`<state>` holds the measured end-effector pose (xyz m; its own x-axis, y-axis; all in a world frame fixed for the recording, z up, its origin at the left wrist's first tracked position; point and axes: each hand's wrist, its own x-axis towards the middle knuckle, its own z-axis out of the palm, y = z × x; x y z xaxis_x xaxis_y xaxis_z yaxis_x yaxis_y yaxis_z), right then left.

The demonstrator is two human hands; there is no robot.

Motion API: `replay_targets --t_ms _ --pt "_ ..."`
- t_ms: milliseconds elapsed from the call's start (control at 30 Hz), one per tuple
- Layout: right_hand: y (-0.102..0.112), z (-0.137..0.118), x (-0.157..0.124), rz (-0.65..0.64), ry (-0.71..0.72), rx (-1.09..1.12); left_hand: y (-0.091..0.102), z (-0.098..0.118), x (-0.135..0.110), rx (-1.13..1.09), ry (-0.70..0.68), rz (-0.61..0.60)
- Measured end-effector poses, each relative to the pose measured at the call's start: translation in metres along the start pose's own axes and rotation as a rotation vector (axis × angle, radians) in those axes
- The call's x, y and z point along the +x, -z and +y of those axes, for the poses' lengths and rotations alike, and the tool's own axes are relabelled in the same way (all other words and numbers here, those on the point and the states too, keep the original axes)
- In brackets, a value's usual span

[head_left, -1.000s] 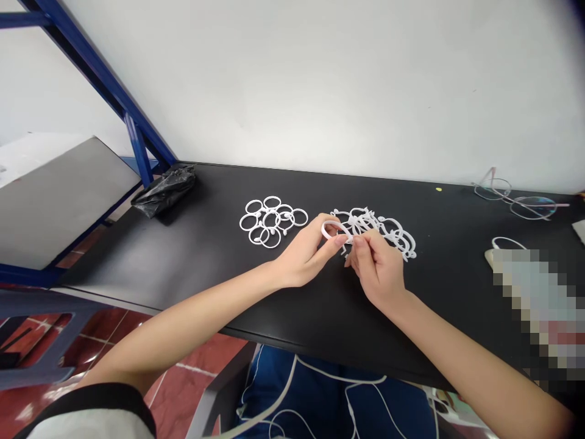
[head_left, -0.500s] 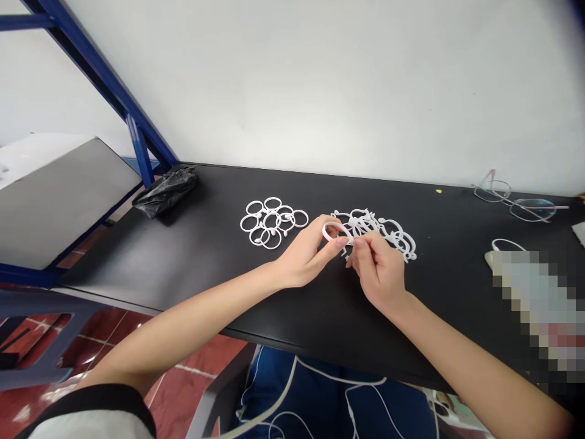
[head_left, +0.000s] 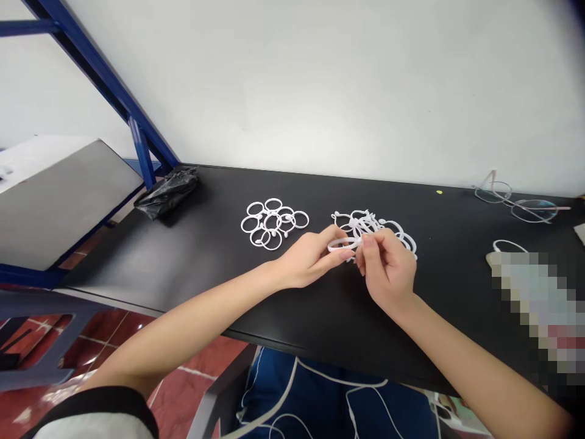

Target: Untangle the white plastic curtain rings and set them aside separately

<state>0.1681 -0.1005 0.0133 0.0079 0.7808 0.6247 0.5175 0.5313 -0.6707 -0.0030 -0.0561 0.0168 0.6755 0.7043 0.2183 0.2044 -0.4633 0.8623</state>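
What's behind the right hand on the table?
Behind the right hand lies a tangled pile of white rings on the black table. The hand covers the pile's near edge.

White rings [head_left: 274, 222] (black table [head_left: 205, 256])

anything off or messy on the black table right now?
Nothing damaged or spilled. The right pile of white rings is a loose tangle, unlike the flat, tidy cluster on the left. Both hands, left and right, pinch one ring between them. A crumpled black bag sits at the table's far left corner.
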Motion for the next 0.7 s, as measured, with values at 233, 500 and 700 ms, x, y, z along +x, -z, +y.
replay_targets --t_ms 233,500,700 --pt "-0.002 0.002 -0.001 -0.024 -0.005 0.057 -0.006 0.004 0.004 -0.266 0.121 -0.005" --pt "-0.003 0.001 0.0 0.01 -0.014 0.033 0.012 -0.008 0.017 -1.208 0.54 0.053" --pt "-0.003 0.0 -0.002 -0.009 -0.021 0.023 0.013 -0.005 0.015 -1.397 0.607 0.144"
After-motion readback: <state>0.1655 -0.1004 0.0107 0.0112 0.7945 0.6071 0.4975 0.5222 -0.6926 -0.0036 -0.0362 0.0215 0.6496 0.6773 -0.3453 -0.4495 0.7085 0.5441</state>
